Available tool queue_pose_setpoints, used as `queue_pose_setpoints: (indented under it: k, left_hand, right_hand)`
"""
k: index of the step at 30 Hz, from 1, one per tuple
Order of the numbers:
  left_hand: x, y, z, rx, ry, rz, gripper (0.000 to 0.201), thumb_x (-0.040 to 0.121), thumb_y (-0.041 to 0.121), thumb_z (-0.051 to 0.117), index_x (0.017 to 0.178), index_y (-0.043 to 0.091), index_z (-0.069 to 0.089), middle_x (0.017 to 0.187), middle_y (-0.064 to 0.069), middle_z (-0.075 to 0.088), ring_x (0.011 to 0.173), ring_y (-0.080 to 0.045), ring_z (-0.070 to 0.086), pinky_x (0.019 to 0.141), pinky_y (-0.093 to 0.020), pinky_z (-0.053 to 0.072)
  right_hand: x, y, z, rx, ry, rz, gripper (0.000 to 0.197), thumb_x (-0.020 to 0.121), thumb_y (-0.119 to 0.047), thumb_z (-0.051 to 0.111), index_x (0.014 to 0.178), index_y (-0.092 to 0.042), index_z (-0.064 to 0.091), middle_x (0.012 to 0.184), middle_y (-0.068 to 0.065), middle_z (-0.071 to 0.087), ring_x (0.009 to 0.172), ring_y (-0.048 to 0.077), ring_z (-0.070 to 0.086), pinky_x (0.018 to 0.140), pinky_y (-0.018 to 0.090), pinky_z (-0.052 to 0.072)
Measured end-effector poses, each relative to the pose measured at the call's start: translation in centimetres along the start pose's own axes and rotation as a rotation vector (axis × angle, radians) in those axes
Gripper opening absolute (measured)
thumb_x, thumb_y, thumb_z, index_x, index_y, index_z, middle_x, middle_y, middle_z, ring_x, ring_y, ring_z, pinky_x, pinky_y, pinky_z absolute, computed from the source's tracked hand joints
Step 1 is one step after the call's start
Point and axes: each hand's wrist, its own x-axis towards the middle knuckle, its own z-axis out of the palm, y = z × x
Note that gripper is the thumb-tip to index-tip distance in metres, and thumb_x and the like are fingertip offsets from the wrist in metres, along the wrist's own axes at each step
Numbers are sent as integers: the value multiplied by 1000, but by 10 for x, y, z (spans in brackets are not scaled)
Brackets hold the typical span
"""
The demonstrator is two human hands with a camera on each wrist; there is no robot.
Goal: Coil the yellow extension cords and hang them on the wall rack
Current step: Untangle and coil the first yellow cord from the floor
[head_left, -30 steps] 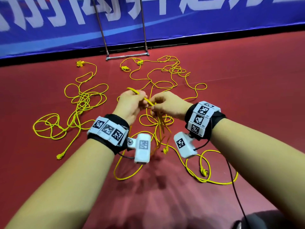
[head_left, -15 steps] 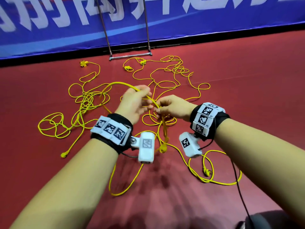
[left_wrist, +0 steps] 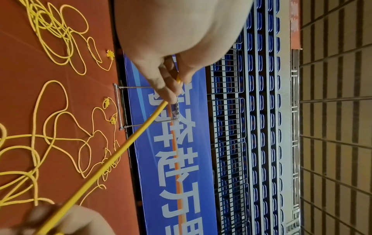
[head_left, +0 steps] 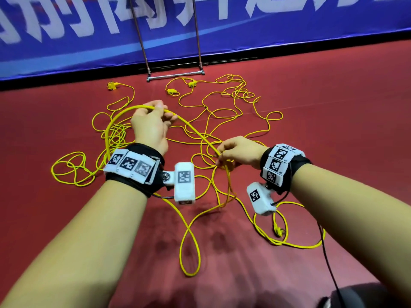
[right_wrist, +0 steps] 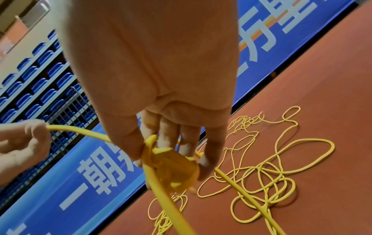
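My left hand [head_left: 151,127] is raised in the upper centre-left of the head view, fingers curled over a yellow cord [head_left: 191,130] and pinching it between thumb and fingertips; the left wrist view confirms the cord [left_wrist: 124,147] leaving that pinch and running diagonally to the lower left corner of the frame. My right hand [head_left: 239,153] sits lower, right of centre, fingers curled and closed on the same cord. The right wrist view shows those fingers [right_wrist: 169,135] gripping a small bundle of cord turns [right_wrist: 173,168], with one strand arching off to the left edge of the frame, where my left hand [right_wrist: 22,143] holds it.

Between the two hands the cord runs in a taut sloping line. From my left hand it also bows out in a wide arc toward the left of the head view and drops behind my left wrist. Below my right hand several strands hang down to the red floor [head_left: 333,130], one forming a long narrow loop [head_left: 190,245] in the lower centre.

The remaining yellow cords [head_left: 224,107] lie tangled on the floor across the middle of the head view. The metal rack [head_left: 174,75] stands at upper centre, its base bar on the floor against the blue banner [head_left: 289,25]
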Motion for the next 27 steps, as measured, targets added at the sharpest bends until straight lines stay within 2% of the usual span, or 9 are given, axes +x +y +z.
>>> queue_pose_setpoints:
  k: [5,8,12,14,16,19,22,25,27]
  left_hand:
    - [1,-3,-2,6,77,29,7,100,1,47,98,2,54,76,-7,53,51,-10,51,58,-26,54]
    - [4,3,-5,-13,106,29,9,101,0,44,99,3,53,74,-6,51,48,-9,49,56,-24,51]
    - [6,14,-4,68,54,-16,24,99,-2,38,86,11,54,69,-3,49,42,-6,42,44,-21,41]
    - [5,14,-3,160,4,-81,26,97,0,38,84,14,55,66,0,47,39,-5,38,40,-20,36]
    - [4,10,-3,259,-39,-170,22,96,5,44,82,16,57,63,2,45,37,-5,34,41,-18,33]
    - [-2,1,-3,448,-86,-225,21,92,10,53,73,18,56,57,4,42,35,-7,29,43,-17,29]
    - [-7,-17,-8,623,-103,-205,24,89,8,56,69,18,50,57,0,41,41,-11,33,47,-19,28]
    - [-11,-37,-15,780,-127,-234,21,87,9,58,70,17,49,63,-4,45,53,-17,39,52,-23,31]
    - [-16,-49,-18,881,-172,-264,18,85,7,55,70,15,49,66,-6,45,53,-18,40,51,-23,33]
  right_hand:
    - [0,1,-1,84,-15,83,20,85,6,54,99,-3,66,82,13,70,65,20,60,66,33,55]
    - [-1,10,-7,53,39,153,29,86,7,42,90,-9,66,77,6,68,69,20,64,62,32,55]
    - [-4,21,-15,20,149,212,36,88,8,30,88,-12,61,83,9,64,63,26,66,57,30,50]
    - [-2,20,-18,66,206,189,38,88,10,31,100,-13,58,82,9,63,55,24,66,50,26,49]
    - [0,15,-19,129,266,150,46,88,13,35,121,-15,51,83,12,64,51,25,65,43,24,48]
    - [5,6,-19,196,313,106,57,88,12,41,136,-18,36,84,13,69,52,27,66,49,28,50]
    - [6,-1,-17,285,320,114,54,89,8,42,139,-12,32,85,13,70,50,26,66,54,31,49]
    - [6,0,-18,340,329,122,43,94,1,45,135,-5,33,82,11,70,46,22,64,45,23,46]
    - [5,3,-21,342,332,123,25,98,-2,44,122,-1,40,80,9,69,43,19,64,40,20,42]
